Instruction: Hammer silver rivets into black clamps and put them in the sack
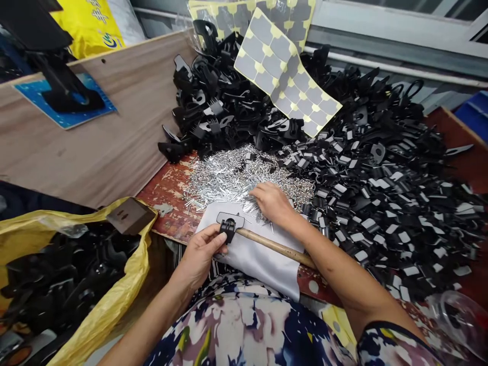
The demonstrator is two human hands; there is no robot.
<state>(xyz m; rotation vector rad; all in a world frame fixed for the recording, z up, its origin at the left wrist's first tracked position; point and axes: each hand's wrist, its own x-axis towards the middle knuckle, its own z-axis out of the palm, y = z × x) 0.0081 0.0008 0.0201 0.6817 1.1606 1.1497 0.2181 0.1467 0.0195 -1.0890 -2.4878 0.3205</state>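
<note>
My left hand (208,242) pinches a small black plastic clip (229,231) between thumb and fingers, above a grey cloth (263,262). Behind the clip, a wooden-handled tool, seemingly a hammer (276,247), lies slanting across the cloth, its head end partly hidden by the clip. My right hand (271,203) reaches over the near edge of a heap of shiny metal pins (221,178). Its fingers are drawn together down at the pins; what lies between the fingertips is hidden. A few loose pins rest on the cloth near this hand.
Black plastic parts (362,147) are heaped at the back and right. Sticker sheets (282,71) lie on top. A wooden board (125,112) walls the left side, beside a yellow sack (141,264) of black parts. At lower right stands a clear plastic container (455,317).
</note>
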